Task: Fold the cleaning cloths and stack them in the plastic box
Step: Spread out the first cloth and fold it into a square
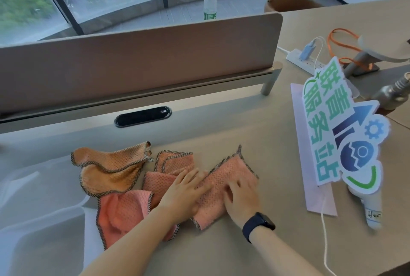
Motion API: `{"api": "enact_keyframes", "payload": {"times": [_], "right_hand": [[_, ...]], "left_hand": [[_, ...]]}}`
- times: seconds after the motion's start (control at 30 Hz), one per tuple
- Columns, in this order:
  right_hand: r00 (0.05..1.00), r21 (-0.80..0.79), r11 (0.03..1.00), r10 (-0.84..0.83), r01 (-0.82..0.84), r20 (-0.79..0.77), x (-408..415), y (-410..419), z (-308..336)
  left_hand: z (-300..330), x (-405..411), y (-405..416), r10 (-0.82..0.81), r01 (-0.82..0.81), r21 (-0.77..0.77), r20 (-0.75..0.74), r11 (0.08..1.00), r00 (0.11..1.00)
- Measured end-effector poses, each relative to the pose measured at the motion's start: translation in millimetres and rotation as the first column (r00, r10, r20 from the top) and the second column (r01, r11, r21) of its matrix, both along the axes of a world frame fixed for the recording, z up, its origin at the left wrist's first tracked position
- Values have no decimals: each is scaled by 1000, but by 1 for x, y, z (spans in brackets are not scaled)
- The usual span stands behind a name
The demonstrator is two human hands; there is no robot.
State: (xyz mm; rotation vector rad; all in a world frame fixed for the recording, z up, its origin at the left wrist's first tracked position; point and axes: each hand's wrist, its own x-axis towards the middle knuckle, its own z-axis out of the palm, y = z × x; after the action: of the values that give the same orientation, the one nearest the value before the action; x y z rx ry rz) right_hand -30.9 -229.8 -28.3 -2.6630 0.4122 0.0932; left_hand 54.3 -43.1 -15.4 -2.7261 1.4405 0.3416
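A pink waffle-weave cloth [230, 175] with dark stitched edges lies folded into a long strip on the beige table. My left hand [184, 193] presses flat on its left part. My right hand [241, 198], a dark watch on its wrist, presses flat on its lower right part. To the left lie an orange cloth [106, 169], crumpled, a pink cloth [173, 162] loosely folded behind my left hand, and another pink cloth [124, 213] partly under my left forearm. A clear plastic box [40, 213] stands at the far left, its rim faint.
A brown desk divider [137, 62] runs along the back, with a black cable slot [143, 117] in front of it. A colourful standing sign [341, 129] on a pale mat, a white cable [325, 238], a power strip [304, 60] and a water bottle [209, 3] are at the right and back.
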Motion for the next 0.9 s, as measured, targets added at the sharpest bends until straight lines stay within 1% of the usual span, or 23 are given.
{"api": "enact_keyframes", "payload": {"times": [0.13, 0.23, 0.3, 0.37, 0.43, 0.5, 0.53, 0.6, 0.67, 0.8, 0.9], "right_hand": [[979, -99, 974, 203, -203, -8, 21, -5, -1], [947, -88, 943, 321, -321, -22, 29, -2, 1], [939, -67, 937, 344, -344, -6, 28, 0, 2], [942, -37, 943, 332, -331, 42, 21, 0, 1], [935, -25, 944, 331, -330, 131, 5, 0, 3], [906, -18, 928, 367, -372, 208, -13, 1, 4], [887, -22, 911, 406, -411, 221, -24, 2, 4], [855, -21, 876, 475, -482, 206, -41, 4, 0], [843, -1, 857, 507, -516, 180, -54, 6, -4], [847, -8, 855, 514, -518, 134, -69, 10, -10], [855, -37, 864, 502, -502, 129, -71, 13, -10]], "left_hand": [[-6, -22, 8, -18, 18, 2, -43, 1000, 999], [-9, -36, 7, 4, -4, -1, -58, 1000, 998], [-8, -42, 6, 36, -38, -41, -53, 998, 998], [-8, -45, 7, 77, -84, -143, -52, 986, 996], [-8, -48, 11, 116, -133, -262, -81, 956, 990], [-7, -50, 15, 130, -164, -343, -119, 925, 984], [-6, -51, 18, 118, -158, -361, -130, 919, 984], [-5, -54, 24, 80, -121, -365, -125, 923, 989], [-8, -59, 30, 67, -110, -356, -131, 928, 989], [-9, -68, 36, 80, -147, -378, -189, 914, 979], [-6, -73, 38, 94, -165, -337, -217, 927, 972]]}}
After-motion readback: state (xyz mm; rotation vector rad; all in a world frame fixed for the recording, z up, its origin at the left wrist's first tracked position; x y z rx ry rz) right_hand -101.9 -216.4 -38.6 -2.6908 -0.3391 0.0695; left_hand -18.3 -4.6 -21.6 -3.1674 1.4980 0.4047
